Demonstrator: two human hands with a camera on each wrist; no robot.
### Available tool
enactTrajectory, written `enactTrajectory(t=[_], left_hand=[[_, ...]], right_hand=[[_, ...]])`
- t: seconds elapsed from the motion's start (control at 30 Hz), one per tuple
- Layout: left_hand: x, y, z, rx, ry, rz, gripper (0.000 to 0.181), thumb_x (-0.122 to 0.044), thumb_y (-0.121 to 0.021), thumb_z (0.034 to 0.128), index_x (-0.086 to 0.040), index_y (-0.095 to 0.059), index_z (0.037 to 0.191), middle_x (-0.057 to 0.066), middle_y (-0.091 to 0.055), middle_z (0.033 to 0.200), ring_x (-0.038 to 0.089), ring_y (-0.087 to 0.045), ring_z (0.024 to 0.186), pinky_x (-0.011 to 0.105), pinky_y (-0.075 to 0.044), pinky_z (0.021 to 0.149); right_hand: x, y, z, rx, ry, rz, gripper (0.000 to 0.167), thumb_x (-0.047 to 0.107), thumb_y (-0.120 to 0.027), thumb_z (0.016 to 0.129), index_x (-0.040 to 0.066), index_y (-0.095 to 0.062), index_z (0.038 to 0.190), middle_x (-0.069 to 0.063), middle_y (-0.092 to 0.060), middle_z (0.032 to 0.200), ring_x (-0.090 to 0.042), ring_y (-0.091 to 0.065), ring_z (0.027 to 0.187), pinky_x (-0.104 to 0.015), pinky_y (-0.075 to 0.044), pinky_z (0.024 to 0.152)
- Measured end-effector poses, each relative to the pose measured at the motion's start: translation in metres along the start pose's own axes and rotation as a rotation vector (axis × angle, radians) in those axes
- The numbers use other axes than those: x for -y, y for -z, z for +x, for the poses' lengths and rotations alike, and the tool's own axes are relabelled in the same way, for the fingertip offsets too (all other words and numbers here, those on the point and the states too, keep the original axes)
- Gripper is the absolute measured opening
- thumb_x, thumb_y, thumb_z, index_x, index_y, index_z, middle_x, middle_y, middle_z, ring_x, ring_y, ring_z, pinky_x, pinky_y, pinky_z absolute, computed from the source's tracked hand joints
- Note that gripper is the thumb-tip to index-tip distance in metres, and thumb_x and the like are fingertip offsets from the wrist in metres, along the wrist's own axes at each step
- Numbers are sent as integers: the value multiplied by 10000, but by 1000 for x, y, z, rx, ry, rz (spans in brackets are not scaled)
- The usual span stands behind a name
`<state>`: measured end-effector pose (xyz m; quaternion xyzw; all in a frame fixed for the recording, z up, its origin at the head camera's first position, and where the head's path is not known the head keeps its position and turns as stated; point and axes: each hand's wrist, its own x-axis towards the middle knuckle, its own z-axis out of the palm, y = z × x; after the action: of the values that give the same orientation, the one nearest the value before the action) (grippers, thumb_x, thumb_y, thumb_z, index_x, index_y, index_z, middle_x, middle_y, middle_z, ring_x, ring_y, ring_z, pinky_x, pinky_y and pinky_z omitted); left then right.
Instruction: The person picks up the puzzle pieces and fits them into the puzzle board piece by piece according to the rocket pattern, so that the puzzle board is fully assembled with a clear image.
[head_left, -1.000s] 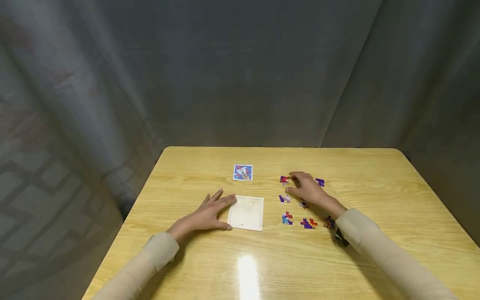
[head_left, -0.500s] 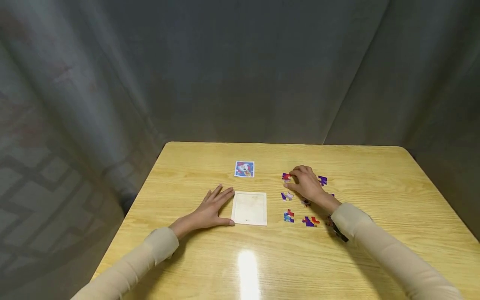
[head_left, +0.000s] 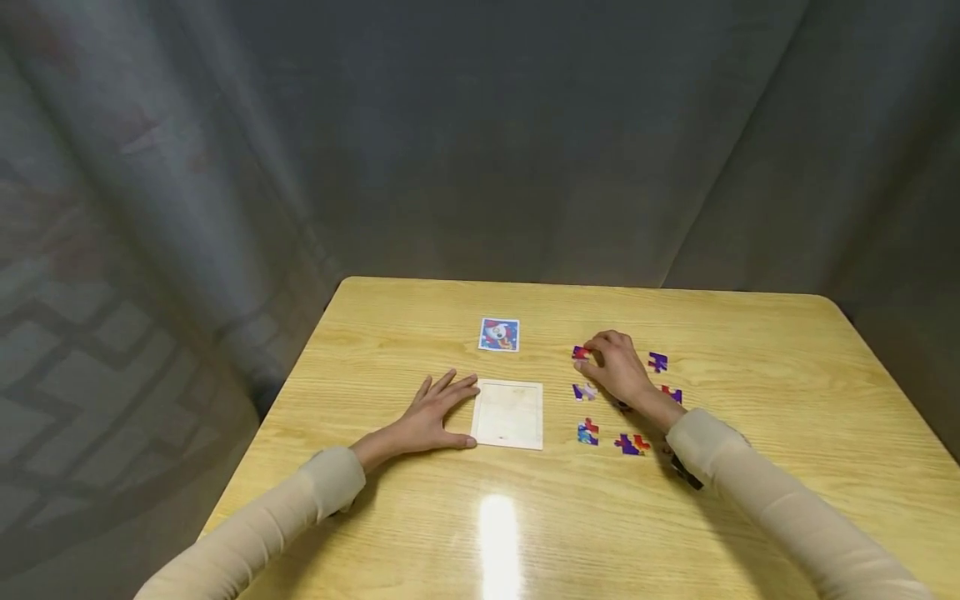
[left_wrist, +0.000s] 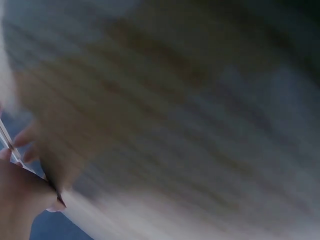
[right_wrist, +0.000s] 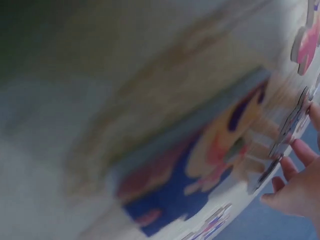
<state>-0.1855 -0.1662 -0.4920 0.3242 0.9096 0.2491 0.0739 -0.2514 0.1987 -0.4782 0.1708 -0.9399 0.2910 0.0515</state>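
In the head view, my left hand lies spread on the table, its fingers straight. Index fingertip and thumb tip touch the left edge of a pale square puzzle board, which looks bare inside its thin frame. My right hand reaches over the loose pieces, thumb and index finger curled about a red and purple jigsaw puzzle piece flat on the table. In the right wrist view, the fingertips meet a dark-edged piece, seen edge-on. Below the right hand lies a purple and lilac piece. The right hand and forearm partly cover other pieces.
Behind the board lies a small square picture card. More puzzle pieces lie about the right forearm: a blue and red one, a purple and orange one, and a purple one. A grey curtain hangs past the table's far edge.
My right thumb and fingers have closed in around the red and purple piece, which stays in place. My left hand stays at the board's left edge. The head view has shifted slightly.
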Motion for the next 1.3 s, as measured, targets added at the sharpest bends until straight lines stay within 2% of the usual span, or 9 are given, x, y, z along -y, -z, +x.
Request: enactTrajectory(t=[0.17,0.33,0.43,0.57,0.83,1.1,1.3], left_hand=[[-3,-3,2,-11,-2,-15,821,-512,-710,816,-172,-370,1481,-17,-231,1589,301,-46,1474,587,54,1139],[-9,-1,1,8,-1,-11,805,-521,-711,810,-190,-385,1468,-36,-233,1588,314,-33,1473,599,67,1131],[-12,2,0,10,-10,-37,783,-512,-718,809,-179,-412,1448,-25,-245,1585,334,-29,1470,615,74,1123],[-15,4,-1,-1,-12,-53,749,-482,-734,806,-164,-441,1417,-13,-266,1577,344,-39,1468,624,73,1119],[-15,7,3,36,11,-21,705,-510,-736,795,-213,-476,1380,-56,-279,1568,331,-54,1468,659,48,1104],[-16,13,4,51,36,-22,674,-488,-769,772,-202,-519,1329,-43,-320,1547,328,-101,1461,694,9,1087],[-17,13,2,45,50,-28,669,-476,-780,764,-197,-527,1317,-28,-330,1543,330,-101,1460,688,17,1090]], right_hand=[[-5,4,0,-37,48,-8,398,249,-747,850,-66,-639,1069,-226,-541,1183,-404,-411,1155,-548,-391,963],[-1,5,-3,-71,74,-26,415,296,-782,808,-20,-641,1037,-151,-580,1066,-317,-476,1000,-469,-434,815],[13,4,-6,-78,87,-2,414,304,-794,791,8,-649,1041,-118,-601,1033,-280,-498,944,-451,-444,780],[44,1,-10,-72,140,47,392,289,-804,778,36,-660,1041,-82,-621,1024,-255,-525,940,-439,-475,796],[88,-17,-20,-38,261,117,325,206,-793,776,72,-664,1043,-18,-612,991,-241,-542,922,-390,-481,780],[109,-39,-23,-2,241,77,358,266,-792,768,83,-681,1055,-17,-621,1006,-201,-530,903,-358,-461,760],[118,-51,-19,45,190,32,362,310,-777,772,79,-691,1036,-29,-627,1001,-205,-536,914,-368,-476,771]])
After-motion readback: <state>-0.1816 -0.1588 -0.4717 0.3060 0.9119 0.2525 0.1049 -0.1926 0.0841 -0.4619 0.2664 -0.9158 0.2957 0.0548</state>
